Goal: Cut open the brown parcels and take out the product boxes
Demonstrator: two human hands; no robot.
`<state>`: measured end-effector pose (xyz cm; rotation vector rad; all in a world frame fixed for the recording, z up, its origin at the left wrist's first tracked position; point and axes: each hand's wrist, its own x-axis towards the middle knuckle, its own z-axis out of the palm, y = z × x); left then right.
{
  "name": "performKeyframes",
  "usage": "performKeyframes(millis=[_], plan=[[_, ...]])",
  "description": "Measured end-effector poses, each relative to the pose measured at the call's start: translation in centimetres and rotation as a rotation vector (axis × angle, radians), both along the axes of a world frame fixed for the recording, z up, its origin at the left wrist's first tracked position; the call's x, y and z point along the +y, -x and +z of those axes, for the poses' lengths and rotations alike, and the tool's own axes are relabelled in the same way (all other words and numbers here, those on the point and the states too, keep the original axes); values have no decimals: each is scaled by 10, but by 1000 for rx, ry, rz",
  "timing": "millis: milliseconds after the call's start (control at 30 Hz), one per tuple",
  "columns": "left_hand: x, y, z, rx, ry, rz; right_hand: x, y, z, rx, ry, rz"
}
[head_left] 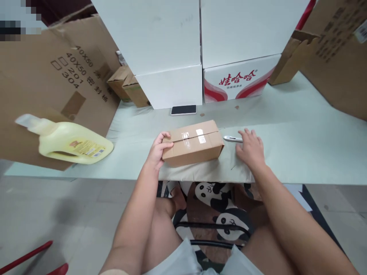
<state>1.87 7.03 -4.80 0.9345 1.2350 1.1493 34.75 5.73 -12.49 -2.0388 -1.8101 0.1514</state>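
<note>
A small brown cardboard box (189, 151) lies near the table's front edge, its top seam crossed by short strips of clear tape. My left hand (157, 151) grips its left end, thumb on top and fingers around the far side. To the right of the box is a slim silver utility knife (231, 138), lying on the tabletop. Over the knife's right end is my right hand (252, 150), fingers spread and thumb apart; whether they touch the knife is hard to make out, and the knife's far end is hidden beneath them.
A phone (183, 110) lies behind the box, before stacked white cartons (172, 86). At left, a yellow detergent bottle (76, 143) leans by a large cardboard carton (57, 72). Another big carton (338, 57) stands right. The pale green cloth-covered table (309, 152) ends just above my knees.
</note>
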Motion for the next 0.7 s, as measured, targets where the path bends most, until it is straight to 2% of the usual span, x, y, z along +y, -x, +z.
performKeyframes(millis=[100,200,333,400,500,600,700], plan=[[-9,0,2,-4,-20,6,4,-7,-4,-41,134,-32],[-19,-2,1,11,-15,-41,0,-5,-4,-22,185,-26],[-27,-7,-2,38,2,-102,-10,-5,10,76,218,-170],[-29,-9,-2,49,-6,-83,-19,-5,24,293,92,-274],[-28,-13,-1,62,-16,-39,-36,2,52,791,-297,-299],[-27,-18,2,72,-25,-19,-51,16,78,1180,-593,-152],[-26,-22,2,76,-31,-20,-59,31,92,1367,-658,13]])
